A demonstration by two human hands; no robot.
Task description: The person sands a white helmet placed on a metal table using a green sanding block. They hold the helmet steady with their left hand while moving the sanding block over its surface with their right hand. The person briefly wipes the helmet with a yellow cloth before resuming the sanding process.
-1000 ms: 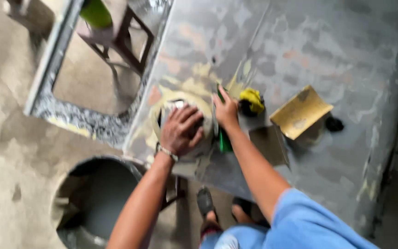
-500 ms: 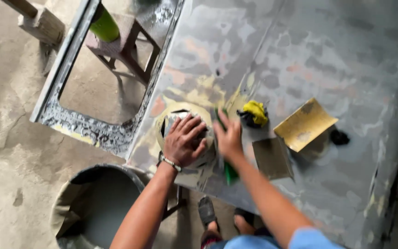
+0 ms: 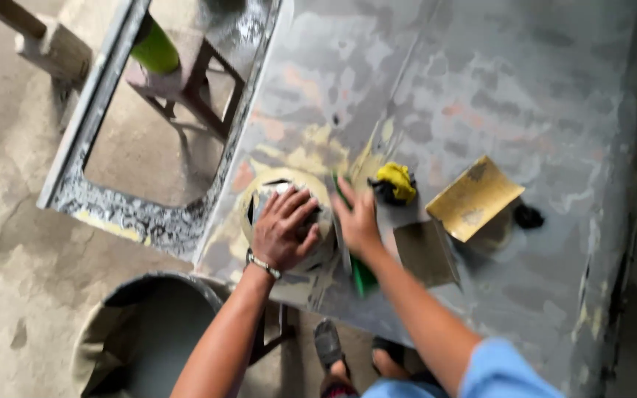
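Grey patchy panel [image 3: 481, 88] fills the head view, concrete floor [image 3: 9, 243] to its left. We see the left hand [image 3: 283, 227] pressed flat, fingers spread, on a sanding block [image 3: 289, 214] at the panel's near edge, inside a yellowish filler ring. Right hand [image 3: 357, 217] lies just right of it over a green tool [image 3: 363, 276]; we cannot tell if it grips. Yellow rag [image 3: 396, 180] sits just beyond that hand, sandpaper [image 3: 473, 197] further right. Round tub [image 3: 149, 332] stands on the floor, near left. Stool [image 3: 186, 81] far left.
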